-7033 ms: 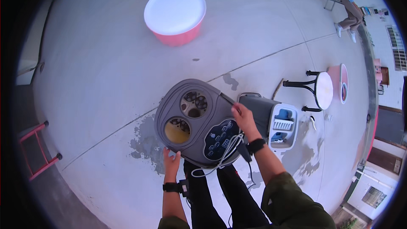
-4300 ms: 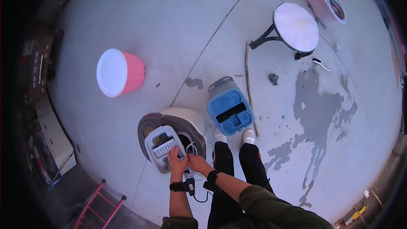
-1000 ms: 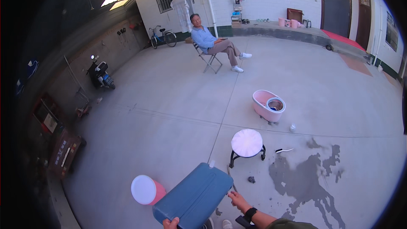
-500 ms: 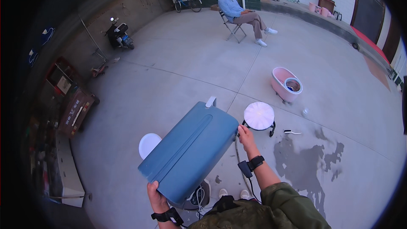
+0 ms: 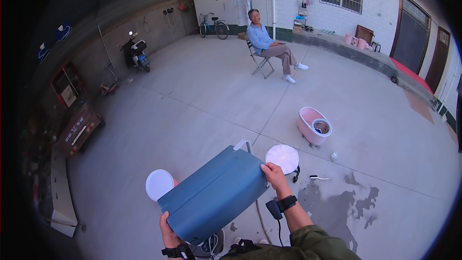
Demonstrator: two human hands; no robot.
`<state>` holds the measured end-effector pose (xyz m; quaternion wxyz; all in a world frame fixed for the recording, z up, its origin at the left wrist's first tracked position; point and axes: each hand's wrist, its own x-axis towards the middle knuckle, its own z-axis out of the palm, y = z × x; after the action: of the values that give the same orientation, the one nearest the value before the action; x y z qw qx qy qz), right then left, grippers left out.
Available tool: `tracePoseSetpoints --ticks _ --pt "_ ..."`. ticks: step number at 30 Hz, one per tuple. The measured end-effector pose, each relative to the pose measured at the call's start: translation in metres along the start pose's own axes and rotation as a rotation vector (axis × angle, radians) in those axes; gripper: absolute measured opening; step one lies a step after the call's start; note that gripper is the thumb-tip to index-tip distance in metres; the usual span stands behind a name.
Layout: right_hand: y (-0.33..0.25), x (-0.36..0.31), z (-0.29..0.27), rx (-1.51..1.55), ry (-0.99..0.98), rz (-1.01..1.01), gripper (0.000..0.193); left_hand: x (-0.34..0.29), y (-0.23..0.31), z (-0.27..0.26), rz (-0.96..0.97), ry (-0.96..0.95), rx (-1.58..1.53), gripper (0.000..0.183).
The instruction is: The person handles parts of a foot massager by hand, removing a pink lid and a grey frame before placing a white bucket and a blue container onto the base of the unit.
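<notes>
Between my two hands is a large blue box-shaped plastic casing (image 5: 215, 193) with rounded edges and a shallow groove along its upper face. A pale grey handle (image 5: 244, 145) sticks up from its far end. My left hand (image 5: 168, 231) grips the near left corner, thumb on top. At the right end my right hand (image 5: 276, 177) is closed on the corner, thumb and fingers at the edge. The casing is tilted and held up off the ground. Below it, a dark rounded object with a white cord (image 5: 211, 246) shows only in part.
Close by stand a round stool with a pale cover (image 5: 282, 159), a white-topped bucket (image 5: 159, 185) and a pink mop bucket (image 5: 314, 126). A brush (image 5: 319, 177) lies beside wet concrete (image 5: 332, 207). A person (image 5: 262, 38) sits on a folding chair farther off. A cart (image 5: 77, 130) stands left.
My view has tipped up, showing more of the far wall and windows. The casing sits lower in view and has turned slightly; both hands still hold it. The grey handle stands out more.
</notes>
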<state>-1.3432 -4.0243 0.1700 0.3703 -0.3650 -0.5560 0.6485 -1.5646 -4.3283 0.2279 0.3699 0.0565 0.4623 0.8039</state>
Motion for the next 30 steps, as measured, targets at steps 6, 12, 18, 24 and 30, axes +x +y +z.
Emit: tracePoseSetpoints --ticks 6,12,18,24,30 --pt "-0.018 -0.007 -0.007 -0.232 0.012 -0.12 0.027 -0.003 -0.028 0.002 -0.072 0.086 -0.005 0.05" --pt "-0.04 -0.002 -0.001 -0.516 -0.053 -0.261 0.029 0.026 -0.089 -0.063 -0.197 0.066 -0.077 0.045" --pt "-0.065 0.01 0.012 -0.692 -0.083 -0.416 0.028 0.023 -0.124 -0.066 -0.275 0.163 -0.061 0.044" --pt "-0.068 0.029 0.014 -0.677 0.009 -0.34 0.032 0.013 -0.092 -0.047 -0.189 0.077 -0.2 0.046" --pt "-0.047 0.06 -0.02 -0.567 0.086 -0.255 0.032 0.013 -0.066 -0.025 -0.055 -0.234 -0.14 0.056"
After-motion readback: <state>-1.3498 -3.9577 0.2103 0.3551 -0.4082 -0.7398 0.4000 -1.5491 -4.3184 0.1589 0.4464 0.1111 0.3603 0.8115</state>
